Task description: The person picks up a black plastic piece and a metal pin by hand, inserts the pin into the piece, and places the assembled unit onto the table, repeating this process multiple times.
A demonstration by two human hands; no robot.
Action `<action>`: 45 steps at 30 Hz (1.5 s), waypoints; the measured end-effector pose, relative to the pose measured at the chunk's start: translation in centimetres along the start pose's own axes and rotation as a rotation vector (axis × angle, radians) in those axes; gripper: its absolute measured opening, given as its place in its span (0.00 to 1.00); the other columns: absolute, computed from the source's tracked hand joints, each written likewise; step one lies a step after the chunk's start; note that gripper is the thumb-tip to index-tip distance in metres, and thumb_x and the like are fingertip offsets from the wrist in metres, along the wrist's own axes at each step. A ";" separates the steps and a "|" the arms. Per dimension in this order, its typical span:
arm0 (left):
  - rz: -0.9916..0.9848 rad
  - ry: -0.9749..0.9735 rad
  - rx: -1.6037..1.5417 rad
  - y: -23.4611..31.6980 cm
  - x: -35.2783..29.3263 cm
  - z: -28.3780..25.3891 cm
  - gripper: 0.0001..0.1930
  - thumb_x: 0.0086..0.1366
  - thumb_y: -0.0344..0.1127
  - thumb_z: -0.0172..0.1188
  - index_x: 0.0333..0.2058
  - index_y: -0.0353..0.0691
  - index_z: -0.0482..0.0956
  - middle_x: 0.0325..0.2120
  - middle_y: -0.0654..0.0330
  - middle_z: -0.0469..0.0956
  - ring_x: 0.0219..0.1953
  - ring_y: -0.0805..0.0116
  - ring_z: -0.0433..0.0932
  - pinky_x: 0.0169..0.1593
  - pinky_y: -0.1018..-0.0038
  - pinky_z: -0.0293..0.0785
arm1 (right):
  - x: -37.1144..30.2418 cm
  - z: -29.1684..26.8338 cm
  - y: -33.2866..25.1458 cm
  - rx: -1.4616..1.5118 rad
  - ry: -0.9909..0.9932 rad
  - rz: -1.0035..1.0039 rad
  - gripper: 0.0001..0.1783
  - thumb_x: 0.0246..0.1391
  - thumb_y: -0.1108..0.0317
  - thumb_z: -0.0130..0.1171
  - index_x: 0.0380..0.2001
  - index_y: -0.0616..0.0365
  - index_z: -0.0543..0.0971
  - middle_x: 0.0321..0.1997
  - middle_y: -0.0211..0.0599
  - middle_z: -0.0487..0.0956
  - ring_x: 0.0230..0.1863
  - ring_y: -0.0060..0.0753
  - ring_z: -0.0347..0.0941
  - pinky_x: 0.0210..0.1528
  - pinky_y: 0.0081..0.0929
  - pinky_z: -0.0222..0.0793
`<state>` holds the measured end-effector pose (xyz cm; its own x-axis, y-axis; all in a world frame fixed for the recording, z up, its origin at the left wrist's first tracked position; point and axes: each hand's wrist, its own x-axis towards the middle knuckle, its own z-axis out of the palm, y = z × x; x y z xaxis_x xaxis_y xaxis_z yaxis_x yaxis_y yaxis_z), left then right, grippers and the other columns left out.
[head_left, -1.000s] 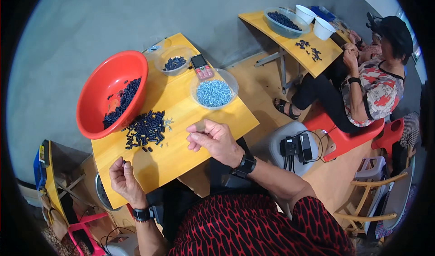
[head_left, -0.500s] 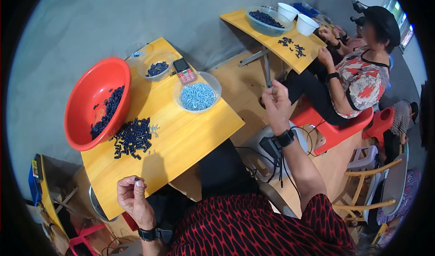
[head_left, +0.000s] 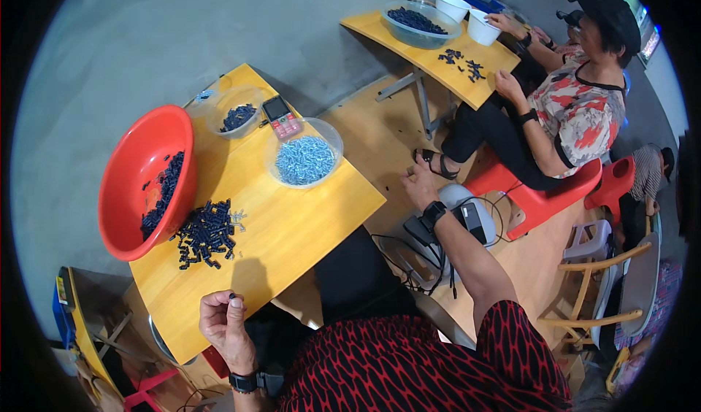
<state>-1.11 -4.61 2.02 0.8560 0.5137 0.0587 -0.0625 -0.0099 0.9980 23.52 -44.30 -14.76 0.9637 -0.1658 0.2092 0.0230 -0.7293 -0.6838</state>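
Note:
My left hand (head_left: 226, 328) is at the near edge of the yellow table, thumb and fingertips pinching a small dark piece (head_left: 232, 295). Out past the table's right side is my right hand (head_left: 420, 186), fingers curled together; whether anything sits in them is too small to make out. A pile of small black plastic pieces (head_left: 208, 229) lies on the table beyond my left hand. Beside it, the tilted red basin (head_left: 117, 186) holds more of the same. A clear bowl (head_left: 338, 156) of small light-blue and silvery pieces (head_left: 304, 160) stands near the table's right corner.
A keypad phone (head_left: 282, 116) and a clear bowl with dark pieces (head_left: 238, 118) stand farther back. Below my right hand, a stool bears a black box (head_left: 469, 222) and cables. A co-worker (head_left: 584, 113) sits at another yellow table (head_left: 380, 36) with a basin and white tubs.
My right hand has moved down and slightly left. My left hand has shifted slightly right, still pinching the dark piece. The co-worker's far hand is now at a white tub.

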 end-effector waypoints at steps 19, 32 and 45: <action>-0.064 -0.087 -0.068 -0.2 -0.1 1.5 0.07 0.62 0.25 0.64 0.38 0.34 0.77 0.31 0.63 0.79 0.32 0.77 0.76 0.40 0.80 0.73 | -5.8 -7.7 -18.1 0.999 -0.166 -0.023 0.08 0.57 0.78 0.60 0.41 0.62 0.76 0.35 0.29 0.78 0.35 0.18 0.75 0.40 0.17 0.72; -0.116 -0.166 -0.194 -0.7 -0.2 1.8 0.08 0.63 0.25 0.62 0.41 0.32 0.78 0.32 0.61 0.80 0.33 0.76 0.77 0.41 0.79 0.75 | -10.3 -4.2 -26.2 1.016 -0.690 -0.205 0.07 0.56 0.81 0.62 0.38 0.62 0.78 0.37 0.25 0.77 0.39 0.14 0.71 0.43 0.16 0.69; -0.175 -0.184 -0.301 -0.9 -0.1 1.3 0.08 0.63 0.24 0.63 0.40 0.32 0.77 0.32 0.59 0.81 0.34 0.74 0.79 0.42 0.78 0.78 | -12.9 -0.9 -28.1 1.060 -0.914 -0.292 0.07 0.56 0.81 0.60 0.39 0.61 0.79 0.38 0.31 0.76 0.42 0.20 0.74 0.45 0.19 0.70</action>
<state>-0.48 -5.80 1.10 0.9430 0.3228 -0.0808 -0.0322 0.3301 0.9434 10.20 -22.23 2.41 0.7106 0.6764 0.1935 0.0384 0.2373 -0.9707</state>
